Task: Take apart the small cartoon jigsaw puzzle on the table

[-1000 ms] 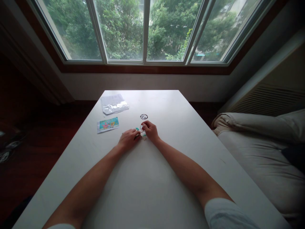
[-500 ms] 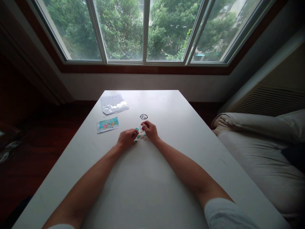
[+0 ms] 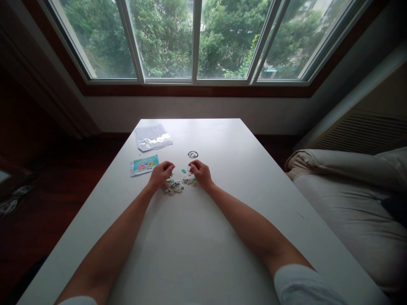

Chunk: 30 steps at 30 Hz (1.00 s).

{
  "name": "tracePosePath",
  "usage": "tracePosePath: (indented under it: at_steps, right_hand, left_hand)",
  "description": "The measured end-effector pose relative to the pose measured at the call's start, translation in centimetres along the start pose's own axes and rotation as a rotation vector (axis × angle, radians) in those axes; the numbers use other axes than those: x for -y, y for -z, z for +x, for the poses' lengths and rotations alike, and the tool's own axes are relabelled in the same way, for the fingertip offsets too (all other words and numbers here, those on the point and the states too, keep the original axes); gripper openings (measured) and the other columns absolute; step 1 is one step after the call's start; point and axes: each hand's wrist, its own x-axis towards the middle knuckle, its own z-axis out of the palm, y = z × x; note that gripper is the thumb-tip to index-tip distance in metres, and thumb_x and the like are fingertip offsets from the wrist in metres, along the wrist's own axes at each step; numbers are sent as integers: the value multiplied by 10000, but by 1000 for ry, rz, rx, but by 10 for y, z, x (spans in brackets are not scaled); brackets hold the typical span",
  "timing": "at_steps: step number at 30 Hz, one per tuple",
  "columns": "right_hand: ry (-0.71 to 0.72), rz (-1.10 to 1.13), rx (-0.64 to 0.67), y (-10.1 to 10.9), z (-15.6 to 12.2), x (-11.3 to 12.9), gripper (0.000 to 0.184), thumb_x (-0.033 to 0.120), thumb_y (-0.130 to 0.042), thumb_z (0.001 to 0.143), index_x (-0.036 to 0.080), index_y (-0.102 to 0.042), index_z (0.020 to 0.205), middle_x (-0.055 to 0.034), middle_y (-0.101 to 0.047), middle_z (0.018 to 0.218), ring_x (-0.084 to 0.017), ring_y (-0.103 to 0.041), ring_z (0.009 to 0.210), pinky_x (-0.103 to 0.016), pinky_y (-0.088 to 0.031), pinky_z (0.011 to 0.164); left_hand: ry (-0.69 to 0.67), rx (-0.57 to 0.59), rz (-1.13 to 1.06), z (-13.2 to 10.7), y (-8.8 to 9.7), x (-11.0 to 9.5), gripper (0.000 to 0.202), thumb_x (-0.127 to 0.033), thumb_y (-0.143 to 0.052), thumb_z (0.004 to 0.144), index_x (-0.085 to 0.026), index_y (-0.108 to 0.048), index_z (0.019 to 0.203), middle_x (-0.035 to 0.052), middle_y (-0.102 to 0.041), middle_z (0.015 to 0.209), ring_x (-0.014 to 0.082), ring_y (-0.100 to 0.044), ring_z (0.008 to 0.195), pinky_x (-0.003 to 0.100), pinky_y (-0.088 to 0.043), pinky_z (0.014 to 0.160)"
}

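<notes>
A small heap of loose jigsaw pieces (image 3: 177, 185) lies on the white table (image 3: 197, 237) between my hands. My left hand (image 3: 160, 174) rests at the heap's left edge with its fingers curled; whether it holds a piece is hidden. My right hand (image 3: 200, 173) sits at the heap's right edge, fingers bent and pinched over something small that I cannot make out. A colourful cartoon picture card (image 3: 144, 164) lies just left of my left hand.
A crumpled clear plastic bag (image 3: 153, 137) lies at the table's far left. A small round dark object (image 3: 192, 154) sits just beyond my right hand. A beige sofa (image 3: 352, 199) stands to the right, and windows fill the far wall.
My left hand has slid left, away from the right hand, uncovering and spreading the puzzle pieces. The right hand has stayed put. The camera has tilted slightly.
</notes>
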Motion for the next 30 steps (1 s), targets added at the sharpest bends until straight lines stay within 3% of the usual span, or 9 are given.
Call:
tracePosePath:
  at_steps: [6,12,15,19,22,26,30]
  right_hand:
    - [3,1,-5,0,-1,3,244,385,-517,890,206,-679,867,3,-674,670,-153,-626,621,-261,-495,652]
    - [3,-11,-8,-1,0,3,242,387,-513,890,211,-678,869,1,-676,671,-161,-635,629,-270,-507,659]
    - [5,-17,-7,-1,0,2,246,384,-507,895,211,-680,875,3,-675,672,-158,-632,630,-267,-504,658]
    - [5,-7,-2,-2,0,0,242,385,-511,893,211,-678,873,5,-668,670,-155,-625,627,-263,-498,652]
    - [9,5,-4,-1,0,-2,237,380,-511,890,211,-676,867,8,-663,669,-153,-620,626,-264,-497,656]
    - [17,8,3,-1,0,-1,232,377,-515,890,211,-676,862,9,-664,670,-153,-619,629,-262,-495,654]
    - [9,-6,1,-1,-1,1,248,391,-510,895,210,-678,870,5,-667,672,-157,-623,630,-267,-498,658]
  left_hand:
    - [56,32,-11,2,3,0,347,-464,-593,851,-193,-721,1025,-23,-576,668,122,-503,590,226,-393,564]
    - [92,301,-15,3,16,-19,427,-513,-551,875,-189,-714,1102,40,-691,866,164,-612,729,258,-477,642]
    - [20,391,109,3,31,-28,429,-518,-523,911,-222,-699,1168,60,-712,1018,191,-659,834,284,-506,730]
    - [-65,410,393,0,51,-29,418,-499,-552,901,-234,-689,1193,81,-673,1164,207,-664,919,294,-504,828]
    - [-46,533,486,-3,59,-25,554,-548,-618,844,-243,-635,1307,92,-639,1215,226,-665,972,289,-496,867]
    - [-57,612,550,-7,60,-25,753,-580,-721,728,-256,-581,1393,96,-611,1242,262,-640,1066,288,-474,928]
    - [-90,594,603,-11,51,-27,754,-519,-778,659,-260,-611,1347,96,-608,1191,283,-616,1070,298,-464,928]
